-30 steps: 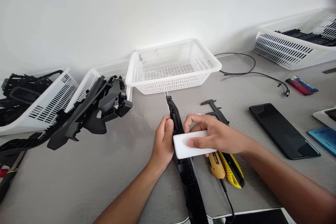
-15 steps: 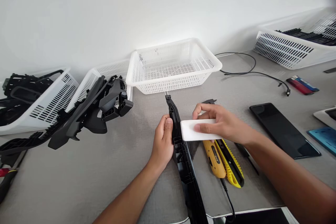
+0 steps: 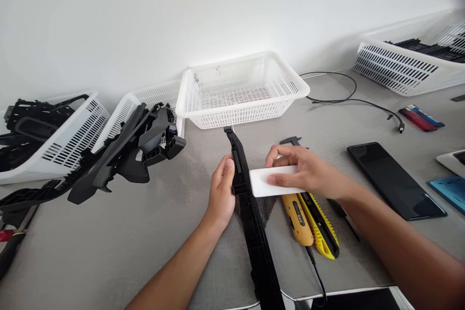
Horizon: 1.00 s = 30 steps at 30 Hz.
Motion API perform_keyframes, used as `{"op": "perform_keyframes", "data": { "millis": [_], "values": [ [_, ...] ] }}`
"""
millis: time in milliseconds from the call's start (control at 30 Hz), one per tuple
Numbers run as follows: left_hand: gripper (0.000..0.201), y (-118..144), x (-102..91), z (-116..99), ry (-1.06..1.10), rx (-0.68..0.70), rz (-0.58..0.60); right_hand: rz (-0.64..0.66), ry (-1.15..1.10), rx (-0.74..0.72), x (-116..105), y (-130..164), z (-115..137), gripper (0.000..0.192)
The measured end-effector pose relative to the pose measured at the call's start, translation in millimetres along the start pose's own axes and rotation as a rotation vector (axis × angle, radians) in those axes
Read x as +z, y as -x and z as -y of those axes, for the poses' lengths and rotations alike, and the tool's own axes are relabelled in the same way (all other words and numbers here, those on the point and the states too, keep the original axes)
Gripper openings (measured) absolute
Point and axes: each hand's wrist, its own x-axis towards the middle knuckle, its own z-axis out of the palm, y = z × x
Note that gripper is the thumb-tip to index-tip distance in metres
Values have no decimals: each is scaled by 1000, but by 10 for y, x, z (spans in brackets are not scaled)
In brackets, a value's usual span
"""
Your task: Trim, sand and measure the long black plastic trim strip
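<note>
A long black plastic part [image 3: 254, 223] lies on the grey table, running from the near edge toward the empty white basket [image 3: 241, 91]. My left hand [image 3: 221, 193] grips its left side near the far end. My right hand [image 3: 305, 172] holds a white rectangular block [image 3: 271, 183] just right of the part, the block's left end touching or nearly touching it. Under my right wrist lie two yellow utility knives [image 3: 310, 225], and a black caliper [image 3: 292, 143] shows beyond my fingers.
Two white baskets [image 3: 72, 131] heaped with black plastic parts [image 3: 138, 147] stand at the left. Another basket [image 3: 407, 65] stands far right. A black cable [image 3: 348, 99], two lighters [image 3: 421, 118], a dark phone [image 3: 394, 179] and a blue item [image 3: 448, 189] lie to the right.
My right hand has carried the white block off the top of the black part to its right side. The part's far end has shifted slightly toward the basket under my left hand.
</note>
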Motion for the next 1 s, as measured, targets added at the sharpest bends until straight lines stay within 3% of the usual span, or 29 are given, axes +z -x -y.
{"op": "perform_keyframes", "data": {
  "millis": [167,300,433,600,733,900,1000],
  "values": [
    [51,-12,-11,26,11,14,3,30,-11,3,8,-13,-5,44],
    [53,-7,6,-12,-2,9,15,-30,-7,-9,7,-9,-1,45],
    [51,12,26,-61,-35,9,28,17,-14,4,16,2,26,44],
    [54,40,63,-116,-84,20,9,-67,-18,16,63,0,52,47],
    [55,61,91,-130,-164,64,-34,31,-49,40,141,-6,46,46],
    [54,71,93,-116,-190,59,-17,4,-26,38,122,2,43,45],
    [55,62,87,-108,-192,76,-28,53,-25,52,107,0,48,45]
  ]
}}
